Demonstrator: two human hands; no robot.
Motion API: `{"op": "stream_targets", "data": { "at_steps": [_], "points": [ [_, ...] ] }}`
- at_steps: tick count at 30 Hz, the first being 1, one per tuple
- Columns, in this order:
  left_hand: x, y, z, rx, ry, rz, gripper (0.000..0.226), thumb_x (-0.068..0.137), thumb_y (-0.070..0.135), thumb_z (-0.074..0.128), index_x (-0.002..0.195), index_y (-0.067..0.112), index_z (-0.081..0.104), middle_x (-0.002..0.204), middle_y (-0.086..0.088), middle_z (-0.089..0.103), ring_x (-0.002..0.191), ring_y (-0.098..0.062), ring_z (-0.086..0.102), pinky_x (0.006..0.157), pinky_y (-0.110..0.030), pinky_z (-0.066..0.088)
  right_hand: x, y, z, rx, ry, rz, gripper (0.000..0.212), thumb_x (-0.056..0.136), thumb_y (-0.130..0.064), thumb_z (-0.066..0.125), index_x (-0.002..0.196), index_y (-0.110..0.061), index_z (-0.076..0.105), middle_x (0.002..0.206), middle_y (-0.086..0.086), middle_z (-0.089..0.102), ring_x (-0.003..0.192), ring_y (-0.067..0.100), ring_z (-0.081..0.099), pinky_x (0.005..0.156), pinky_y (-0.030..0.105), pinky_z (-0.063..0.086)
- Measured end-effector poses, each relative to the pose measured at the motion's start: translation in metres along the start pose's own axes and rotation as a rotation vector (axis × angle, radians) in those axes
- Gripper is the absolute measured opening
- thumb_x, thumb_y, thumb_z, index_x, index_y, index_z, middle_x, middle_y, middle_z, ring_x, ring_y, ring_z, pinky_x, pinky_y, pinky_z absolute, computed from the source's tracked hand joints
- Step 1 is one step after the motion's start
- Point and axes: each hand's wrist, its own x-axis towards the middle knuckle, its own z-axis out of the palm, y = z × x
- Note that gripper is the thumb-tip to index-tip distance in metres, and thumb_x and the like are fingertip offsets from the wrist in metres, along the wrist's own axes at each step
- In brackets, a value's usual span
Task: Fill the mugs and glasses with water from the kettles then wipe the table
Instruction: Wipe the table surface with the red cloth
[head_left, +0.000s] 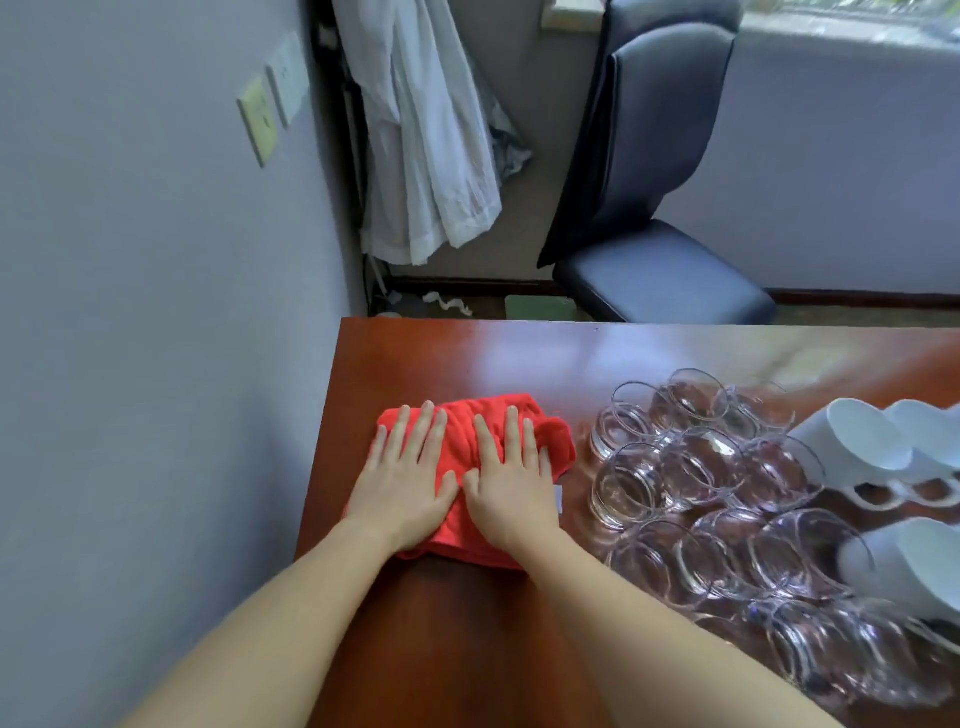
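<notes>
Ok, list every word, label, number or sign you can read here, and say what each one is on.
No readable text in this view.
White tag at the edge of the red cloth: too small to tell whether it carries print.
Wall plates: no markings legible.
Glasses and mugs: no print shows.

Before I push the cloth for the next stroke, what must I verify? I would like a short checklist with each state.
1. The left hand and the right hand lie flat on the red cloth: ok.
2. Cloth lying on the table: ok.
3. Bare table ahead of the cloth: ok.
4. Room between cloth and the nearest glasses: not ok, very close.
5. Water in glasses and mugs: cannot tell.
</notes>
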Motion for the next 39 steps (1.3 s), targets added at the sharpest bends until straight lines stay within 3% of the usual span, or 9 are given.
{"op": "stream_targets", "data": {
  "at_steps": [5, 8, 11, 14, 17, 26, 28, 33, 39],
  "points": [
    [-0.039, 0.012, 0.011, -0.003, 0.006, -0.032, 0.087, 0.076, 0.057, -0.008, 0.155, 0.020, -0.014, 0.158, 0.002, -0.027, 0.146, -0.019, -0.026, 0.119, -0.040, -0.012, -0.039, 0.005, 0.014, -0.013, 0.002, -0.014, 0.092, 0.070, -0.048, 0.002, 0.160, -0.029, 0.013, 0.167, 0.012, -0.006, 0.154, 0.031, -0.004, 0.122, 0.050, 0.004],
    [-0.068, 0.019, 0.020, -0.012, 0.011, -0.055, 0.083, 0.079, 0.055, -0.005, 0.153, 0.019, -0.017, 0.155, 0.004, -0.028, 0.141, -0.016, -0.030, 0.119, -0.039, -0.013, -0.064, 0.002, 0.022, 0.007, 0.088, -0.027, 0.076, 0.077, -0.040, 0.028, 0.149, -0.021, 0.046, 0.159, 0.020, 0.031, 0.145, 0.040, 0.033, 0.111, 0.058, 0.033],
    [-0.108, 0.030, 0.028, -0.020, 0.070, -0.077, 0.078, 0.089, 0.050, 0.019, 0.156, 0.011, 0.008, 0.164, -0.007, 0.004, 0.150, -0.026, 0.000, 0.121, -0.045, 0.009, -0.098, 0.004, 0.034, 0.001, 0.130, -0.055, 0.069, 0.076, -0.035, 0.039, 0.141, -0.019, 0.057, 0.151, 0.021, 0.045, 0.137, 0.040, 0.046, 0.103, 0.057, 0.044],
    [-0.144, 0.037, 0.041, 0.006, 0.085, -0.073, 0.073, 0.090, 0.044, 0.037, 0.152, 0.008, 0.031, 0.159, -0.011, 0.029, 0.146, -0.032, 0.028, 0.120, -0.047, 0.024, -0.136, 0.006, 0.044, -0.019, 0.149, -0.082, 0.069, 0.078, -0.035, 0.040, 0.144, -0.020, 0.054, 0.155, 0.018, 0.040, 0.141, 0.038, 0.041, 0.110, 0.051, 0.035],
    [-0.154, 0.038, 0.041, 0.021, 0.065, -0.059, 0.073, 0.090, 0.045, 0.039, 0.154, 0.010, 0.027, 0.161, -0.009, 0.025, 0.148, -0.031, 0.025, 0.116, -0.043, 0.013, -0.146, 0.006, 0.047, -0.045, 0.149, -0.059, 0.069, 0.078, -0.035, 0.040, 0.144, -0.019, 0.053, 0.156, 0.018, 0.039, 0.142, 0.038, 0.040, 0.110, 0.048, 0.022],
    [-0.080, -0.008, 0.022, 0.018, 0.085, 0.022, 0.074, 0.093, 0.050, 0.019, 0.157, 0.016, 0.006, 0.165, -0.002, 0.004, 0.152, -0.022, -0.002, 0.124, -0.041, 0.000, -0.062, -0.016, 0.042, -0.008, 0.238, -0.051, 0.073, 0.075, -0.038, 0.040, 0.144, -0.021, 0.053, 0.155, 0.019, 0.040, 0.142, 0.039, 0.039, 0.112, 0.054, 0.027],
    [-0.053, -0.022, 0.014, 0.013, 0.079, 0.003, 0.077, 0.090, 0.053, 0.011, 0.157, 0.018, 0.000, 0.165, 0.000, -0.003, 0.152, -0.020, -0.008, 0.123, -0.040, -0.005, -0.031, -0.023, 0.038, -0.009, 0.240, -0.061, 0.075, 0.076, -0.041, 0.034, 0.148, -0.023, 0.049, 0.159, 0.017, 0.034, 0.146, 0.037, 0.033, 0.115, 0.055, 0.028],
    [0.011, -0.057, -0.003, 0.012, 0.101, 0.000, 0.080, 0.086, 0.056, 0.005, 0.158, 0.020, 0.000, 0.166, 0.002, -0.003, 0.152, -0.020, -0.008, 0.122, -0.037, -0.010, 0.037, -0.041, 0.024, -0.003, 0.157, -0.074, 0.079, 0.082, -0.045, 0.017, 0.160, -0.031, 0.016, 0.168, 0.009, -0.002, 0.155, 0.029, -0.005, 0.121, 0.049, -0.002],
    [0.095, -0.100, -0.025, 0.027, 0.117, 0.010, 0.084, 0.082, 0.056, 0.003, 0.158, 0.020, -0.001, 0.166, 0.001, -0.003, 0.152, -0.021, -0.007, 0.123, -0.038, -0.006, 0.124, -0.067, 0.011, 0.007, 0.200, -0.044, 0.085, 0.076, -0.049, 0.011, 0.159, -0.031, 0.018, 0.168, 0.009, -0.001, 0.154, 0.028, -0.004, 0.120, 0.047, -0.003]
  ]
}}
